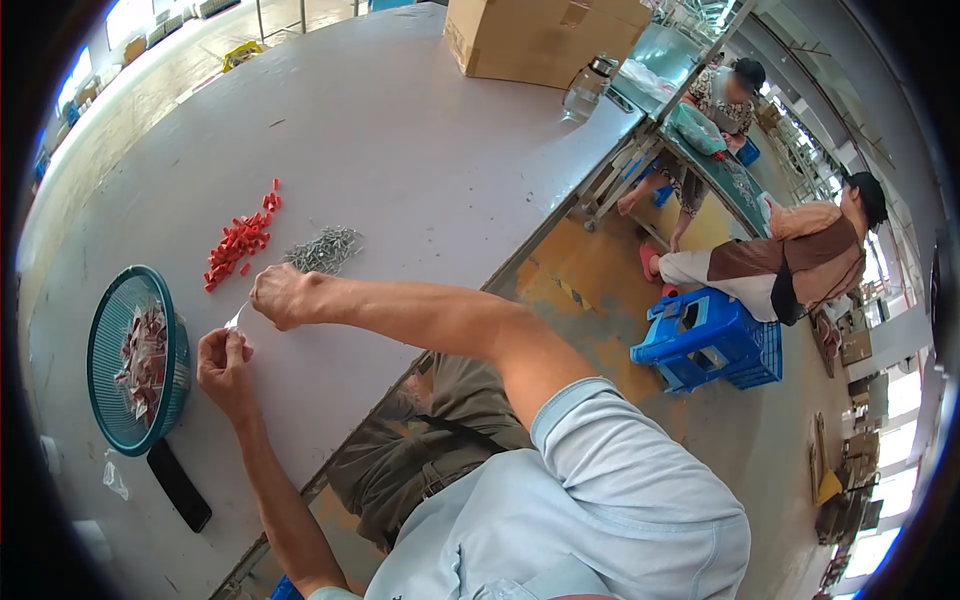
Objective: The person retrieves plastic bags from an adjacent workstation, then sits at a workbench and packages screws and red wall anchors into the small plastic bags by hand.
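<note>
My left hand is closed on a small clear plastic bag above the table. Just up and to the right, my right hand has its fingers pinched together at the bag's upper end; whether they also hold a small part is hidden. Beyond the hands lie a heap of red plastic pieces and, close to my right hand, a pile of grey metal screws. A green-blue basket left of my left hand holds several filled small bags.
On the grey table are a black phone, a plastic scrap, a cardboard box and a clear bottle. Two people sit at a green bench on the right, near a blue stool.
</note>
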